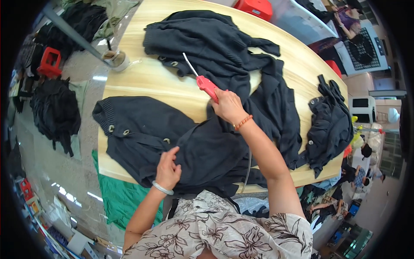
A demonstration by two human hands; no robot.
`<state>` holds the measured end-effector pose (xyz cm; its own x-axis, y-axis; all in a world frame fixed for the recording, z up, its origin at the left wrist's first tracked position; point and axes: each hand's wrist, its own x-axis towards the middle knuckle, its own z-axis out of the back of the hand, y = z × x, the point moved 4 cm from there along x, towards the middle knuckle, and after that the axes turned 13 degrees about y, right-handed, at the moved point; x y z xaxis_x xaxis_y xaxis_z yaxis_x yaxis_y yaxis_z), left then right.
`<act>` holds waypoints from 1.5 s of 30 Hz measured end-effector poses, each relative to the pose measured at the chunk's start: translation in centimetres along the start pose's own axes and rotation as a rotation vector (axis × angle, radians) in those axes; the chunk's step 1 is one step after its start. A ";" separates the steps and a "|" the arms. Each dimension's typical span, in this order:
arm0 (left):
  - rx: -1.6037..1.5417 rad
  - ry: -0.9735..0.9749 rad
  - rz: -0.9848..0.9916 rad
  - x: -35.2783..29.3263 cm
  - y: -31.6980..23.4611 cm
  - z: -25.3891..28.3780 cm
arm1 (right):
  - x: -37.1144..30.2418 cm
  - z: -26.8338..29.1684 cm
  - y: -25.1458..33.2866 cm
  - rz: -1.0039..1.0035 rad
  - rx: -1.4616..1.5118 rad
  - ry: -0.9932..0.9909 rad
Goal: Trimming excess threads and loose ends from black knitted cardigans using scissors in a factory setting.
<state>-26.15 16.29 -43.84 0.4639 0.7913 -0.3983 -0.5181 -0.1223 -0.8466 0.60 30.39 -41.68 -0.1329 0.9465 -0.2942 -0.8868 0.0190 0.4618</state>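
Note:
My right hand (228, 105) is wrapped around the red handle of an air blow gun (208, 87). Its long thin pale nozzle points up and left, over the edge of a dark knit garment (198, 36) on the far part of the table. Below lies a dark buttoned cardigan (142, 116), spread out with its ribbed edge and several buttons showing. Over its near part is my left hand (168, 168), index finger stretched out and the others partly bent, holding nothing. Whether it touches the knit I cannot tell. A pale hose (248, 172) passes beneath my right arm.
The pale wooden table (129, 80) bears another dark buttoned garment (330, 125) at its right end. Red stool (50, 62) and garment heaps (56, 110) stand on the left floor. A grey pole (73, 32) meets a bucket beside the table. Other people work at far right.

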 end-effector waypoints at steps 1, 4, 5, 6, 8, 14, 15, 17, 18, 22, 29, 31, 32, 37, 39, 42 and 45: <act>0.032 0.032 -0.024 -0.6 -1.0 -0.2 | 1.2 -1.5 -1.3 0.056 -0.060 -0.011; 0.048 0.133 -0.078 -2.6 -2.6 -1.5 | 2.8 -5.6 -5.0 0.084 -0.206 0.142; -0.001 0.123 -0.042 -3.2 -2.5 -1.9 | 2.7 -5.8 -5.3 0.093 -0.210 0.134; -0.050 0.113 -0.008 -3.7 -2.2 -2.2 | 2.7 -5.8 -5.4 0.101 -0.217 0.119; -0.137 0.133 0.075 -4.0 -0.4 -2.5 | 2.7 -6.3 -5.3 0.184 -0.269 0.083; 0.021 0.172 0.170 -1.9 0.1 -3.4 | -0.5 -5.5 -8.2 0.103 -0.361 0.191; 0.073 0.169 0.127 -1.8 0.1 -3.5 | -1.4 -5.4 -8.7 0.050 -0.329 0.195; 0.171 0.108 0.024 -1.3 0.1 -2.7 | -3.4 -4.7 -9.9 -0.065 -0.259 0.187; 0.281 0.013 -0.027 -1.1 -0.6 -0.6 | -4.1 -3.1 -7.7 -0.026 -0.245 0.140; 0.682 -0.427 -0.289 1.7 -5.3 11.2 | -7.5 4.5 -7.4 -0.037 -0.144 -0.285; 0.976 -0.900 -0.756 2.1 -18.5 18.1 | -17.1 20.4 -2.6 -0.072 -0.355 -0.766; 0.973 -0.881 -0.746 1.1 -16.7 16.9 | -19.5 19.7 -2.3 -0.004 -0.365 -0.695; 0.947 -0.842 -0.737 0.6 -14.6 16.2 | -20.9 18.7 -2.6 0.014 -0.347 -0.638; 0.881 -0.360 -0.452 -1.8 0.7 8.6 | -27.0 4.9 -6.5 0.017 -0.140 0.040; 0.768 -0.105 -0.340 -2.7 4.1 6.0 | -29.3 -0.7 -7.8 -0.097 -0.237 0.207; 0.623 -0.267 -0.341 -3.0 3.6 5.4 | -29.9 -2.5 -6.4 -0.155 -0.229 0.205; 0.563 -0.306 -0.260 -2.4 2.9 5.7 | -28.7 -1.0 -4.4 -0.100 -0.159 -0.062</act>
<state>-32.91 17.46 -43.35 0.4430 0.8963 -0.0197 -0.7502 0.3586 -0.5555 7.88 2.79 -36.07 -0.0177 0.9607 -0.2771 -0.9537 0.0670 0.2932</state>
